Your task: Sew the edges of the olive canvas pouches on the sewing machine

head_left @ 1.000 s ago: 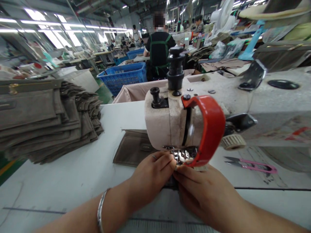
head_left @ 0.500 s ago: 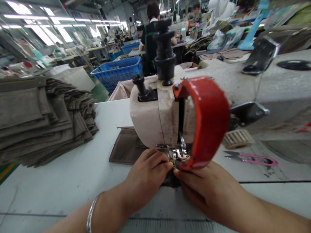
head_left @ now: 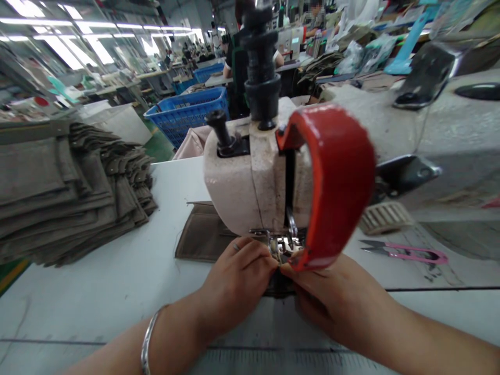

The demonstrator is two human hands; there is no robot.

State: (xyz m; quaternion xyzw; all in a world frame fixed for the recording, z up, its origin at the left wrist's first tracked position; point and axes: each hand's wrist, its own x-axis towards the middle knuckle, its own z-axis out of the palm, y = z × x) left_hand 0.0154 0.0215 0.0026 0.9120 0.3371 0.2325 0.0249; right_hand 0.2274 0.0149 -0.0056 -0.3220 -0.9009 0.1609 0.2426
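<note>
A brown fabric piece (head_left: 197, 237) lies under the head of the sewing machine (head_left: 238, 187), stretching out to the left of the needle area. My left hand (head_left: 238, 284) is closed at the fabric's near edge, thumb and fingers pinched just before the presser foot (head_left: 279, 247). Close beside it, my right hand (head_left: 332, 297) pinches the same fabric, its fingertips nearly meeting the left ones. The red guard (head_left: 344, 182) arches over the right fingers and hides part of them. Dark fabric shows below the fingertips.
Pink-handled thread snips (head_left: 414, 253) lie on the machine bed at right. A tall stack of brown fabric pieces (head_left: 70, 198) rests on the left of the white table (head_left: 172, 182). Beyond stand a blue basket (head_left: 187, 112) and a person (head_left: 238, 62) with their back turned.
The view has tilted and shifted slightly. Both hands stay at the presser foot, and their fingertips are a little closer together. The fabric has barely moved.
</note>
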